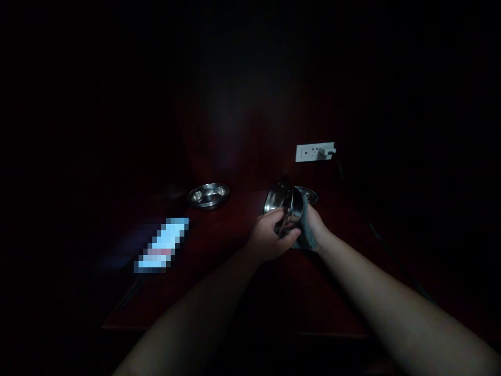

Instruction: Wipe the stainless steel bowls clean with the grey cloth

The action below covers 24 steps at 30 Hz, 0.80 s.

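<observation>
A shiny metal bowl (278, 197) is tilted on its side between my hands, its opening facing left. My left hand (271, 235) grips the near rim, with the thumb on the outside. Behind the bowl, my right hand (316, 227) presses a grey-green cloth (307, 230) against its outer base; the fingers are mostly hidden by cloth and bowl. Partly covered by them, another metal dish (311, 195) lies on the table. To the left sits a separate metal bowl (209, 196), upright, with a small reddish spot inside.
A lit phone (162, 248), its screen blurred out, lies at the left of the dark red table (219, 245). On the back surface is a white wall socket (315, 152) with a plug in it. A dark cable (391, 253) runs down the right side. The surroundings are very dark.
</observation>
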Each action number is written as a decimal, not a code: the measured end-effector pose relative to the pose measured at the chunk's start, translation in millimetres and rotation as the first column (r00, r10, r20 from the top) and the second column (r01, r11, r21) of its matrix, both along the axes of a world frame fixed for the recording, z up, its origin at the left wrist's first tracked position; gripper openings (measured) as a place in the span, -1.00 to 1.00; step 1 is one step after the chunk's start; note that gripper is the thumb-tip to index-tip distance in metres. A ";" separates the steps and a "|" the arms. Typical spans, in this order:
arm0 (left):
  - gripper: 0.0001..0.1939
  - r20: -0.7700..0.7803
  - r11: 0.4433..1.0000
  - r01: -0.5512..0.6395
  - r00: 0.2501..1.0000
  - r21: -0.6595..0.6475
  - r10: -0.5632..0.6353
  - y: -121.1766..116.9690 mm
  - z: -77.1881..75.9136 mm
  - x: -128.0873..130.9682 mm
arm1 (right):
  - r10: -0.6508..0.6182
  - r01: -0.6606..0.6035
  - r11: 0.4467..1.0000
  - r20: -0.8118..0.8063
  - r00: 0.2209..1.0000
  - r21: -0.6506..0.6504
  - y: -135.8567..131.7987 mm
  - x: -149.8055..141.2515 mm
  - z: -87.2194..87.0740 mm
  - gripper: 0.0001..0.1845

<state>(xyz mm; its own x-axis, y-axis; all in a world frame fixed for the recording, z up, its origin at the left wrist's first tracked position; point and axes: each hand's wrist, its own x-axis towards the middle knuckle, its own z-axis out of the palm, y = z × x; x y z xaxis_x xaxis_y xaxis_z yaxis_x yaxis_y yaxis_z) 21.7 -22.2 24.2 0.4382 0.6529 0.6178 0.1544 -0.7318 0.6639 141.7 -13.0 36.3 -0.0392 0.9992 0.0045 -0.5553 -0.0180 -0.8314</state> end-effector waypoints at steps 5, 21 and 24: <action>-0.43 0.085 0.996 0.059 0.995 -0.066 -0.054 1.3 -2.7 1.5 | -0.066 0.067 0.996 0.006 0.998 -0.057 -2.8 -1.9 1.8 -0.67; -0.40 0.257 0.878 0.346 0.928 -0.331 -0.269 2.9 -10.1 -1.0 | -0.530 0.057 0.760 0.567 0.630 0.648 2.1 14.4 -14.0 -0.56; -0.36 0.259 0.859 0.412 0.903 -0.304 -0.342 -0.3 -5.1 -1.3 | -0.616 -0.038 0.674 0.590 0.522 0.737 -2.7 15.5 -8.8 -0.56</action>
<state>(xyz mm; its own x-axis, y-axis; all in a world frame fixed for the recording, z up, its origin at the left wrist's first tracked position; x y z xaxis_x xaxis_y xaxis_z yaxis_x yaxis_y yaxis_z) 20.5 -22.5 19.1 0.5916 0.6466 0.4816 -0.2411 -0.4282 0.8709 157.2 -15.7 27.5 -0.0620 0.6963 0.7151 0.4192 0.6684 -0.6144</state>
